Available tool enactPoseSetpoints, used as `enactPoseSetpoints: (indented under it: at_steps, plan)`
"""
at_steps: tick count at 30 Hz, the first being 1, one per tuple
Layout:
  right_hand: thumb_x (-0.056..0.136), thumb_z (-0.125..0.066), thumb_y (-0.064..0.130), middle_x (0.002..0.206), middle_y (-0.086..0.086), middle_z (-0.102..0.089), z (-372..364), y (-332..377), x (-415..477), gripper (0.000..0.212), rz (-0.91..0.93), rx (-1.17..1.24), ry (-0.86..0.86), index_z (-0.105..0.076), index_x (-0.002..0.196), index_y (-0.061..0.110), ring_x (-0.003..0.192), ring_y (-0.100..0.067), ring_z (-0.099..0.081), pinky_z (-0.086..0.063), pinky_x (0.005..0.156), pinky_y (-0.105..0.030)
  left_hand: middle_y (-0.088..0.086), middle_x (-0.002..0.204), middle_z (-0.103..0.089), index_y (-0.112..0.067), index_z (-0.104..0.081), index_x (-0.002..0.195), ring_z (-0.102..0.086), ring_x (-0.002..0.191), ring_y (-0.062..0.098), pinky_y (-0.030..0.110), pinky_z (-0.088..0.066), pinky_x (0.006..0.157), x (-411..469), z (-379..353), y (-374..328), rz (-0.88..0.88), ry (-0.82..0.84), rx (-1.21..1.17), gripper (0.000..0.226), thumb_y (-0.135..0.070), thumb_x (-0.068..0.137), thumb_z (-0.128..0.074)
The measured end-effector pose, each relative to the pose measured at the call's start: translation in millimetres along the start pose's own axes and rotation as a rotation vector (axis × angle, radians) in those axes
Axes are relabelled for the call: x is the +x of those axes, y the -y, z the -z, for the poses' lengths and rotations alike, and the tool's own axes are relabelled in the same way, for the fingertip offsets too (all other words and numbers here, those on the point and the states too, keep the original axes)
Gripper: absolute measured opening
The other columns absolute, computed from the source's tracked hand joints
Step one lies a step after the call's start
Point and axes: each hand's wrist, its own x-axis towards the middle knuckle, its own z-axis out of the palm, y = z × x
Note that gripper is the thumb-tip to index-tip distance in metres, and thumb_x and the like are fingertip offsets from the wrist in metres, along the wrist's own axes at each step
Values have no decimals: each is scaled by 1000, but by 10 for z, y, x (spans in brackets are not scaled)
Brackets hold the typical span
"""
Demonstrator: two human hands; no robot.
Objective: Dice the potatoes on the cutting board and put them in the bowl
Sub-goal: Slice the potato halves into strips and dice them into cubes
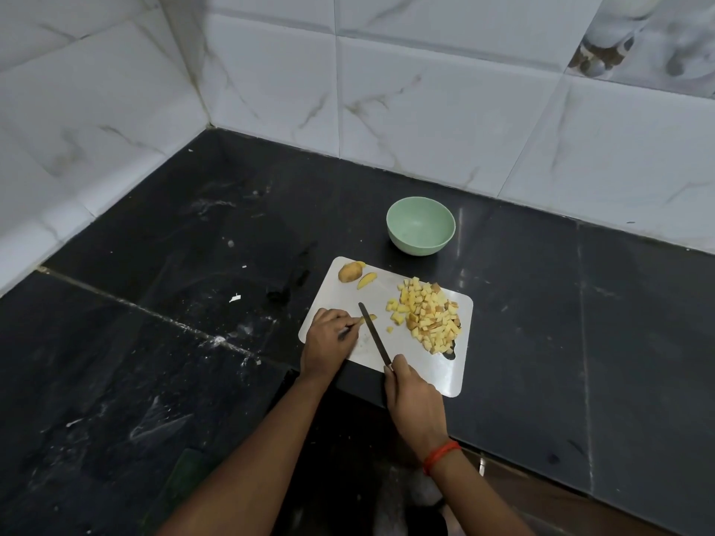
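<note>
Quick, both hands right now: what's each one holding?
Left hand: holds a potato strip down on the cutting board.
Right hand: grips the knife, blade beside that strip.

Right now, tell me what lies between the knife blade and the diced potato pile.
In the head view, only a stray potato cube sits on bare cutting board between knife and pile.

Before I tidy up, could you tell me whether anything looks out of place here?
A white scrap lies on the dark counter left of the cutting board; whitish smears streak the counter too. Nothing else stands out.
</note>
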Motion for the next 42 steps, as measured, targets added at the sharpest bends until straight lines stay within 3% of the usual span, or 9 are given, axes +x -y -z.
enactPoseSetpoints:
  at_steps: [6,12,16,20,24,27,34,42]
  plan:
    - [105,-38,31,65,5,-53,52,16,4,19,-4,-19,48,-33,89,24,50,-25,-53,-43,43,-39,-4,88,-71,-13,-81,92,-57,88,16,30,-52,74,8,1,8,7,-5,-13,7,-16,86,-79]
    - [102,-45,25,71,2,-56,89,129,63,8,-17,-122,97,-41,98,20,49,-29,-53,-32,41,-32,-5,89,-70,-12,-80,92,-55,89,12,23,-49,75,17,8,15,-5,7,-28,7,-14,86,-79]
    - [78,-75,10,64,0,-52,19,254,136,41,-7,-245,135,-44,104,17,34,-26,-46,-19,36,-25,-5,89,-70,-12,-80,92,-57,89,14,23,-49,74,9,21,11,-5,12,-29,7,-15,85,-79]
    - [64,-83,6,62,-1,-50,27,235,89,53,-14,-296,85,-45,100,17,28,-24,-41,-16,33,-22,-3,89,-68,-12,-80,90,-56,89,15,23,-48,75,6,4,-3,21,1,1,6,-16,85,-80]
    - [80,-76,13,63,2,-49,-5,253,65,33,-136,-238,52,-47,94,18,32,-24,-45,-21,32,-23,-7,86,-62,-15,-80,91,-52,88,11,3,-36,76,-9,12,-38,98,-45,-3,10,-24,88,-78]
    - [96,-60,26,65,2,-55,3,253,68,19,-181,-115,-14,-42,94,20,38,-24,-52,-22,35,-24,-8,85,-62,-13,-80,90,-51,86,11,7,-37,73,-19,12,-55,78,-49,10,12,-24,88,-78]
    - [102,-48,29,65,3,-53,-36,101,51,16,-17,-68,-27,-36,92,22,42,-25,-51,-34,36,-31,-8,86,-60,-11,-78,88,-52,88,15,27,-48,72,8,3,-12,63,4,8,13,-24,91,-75]
    - [104,-39,32,69,3,-53,24,62,-22,14,-4,-38,72,-34,94,24,52,-28,-56,-44,44,-38,-14,87,-56,-14,-78,90,-46,90,8,5,-35,75,17,3,-6,89,30,-6,12,-25,92,-73]
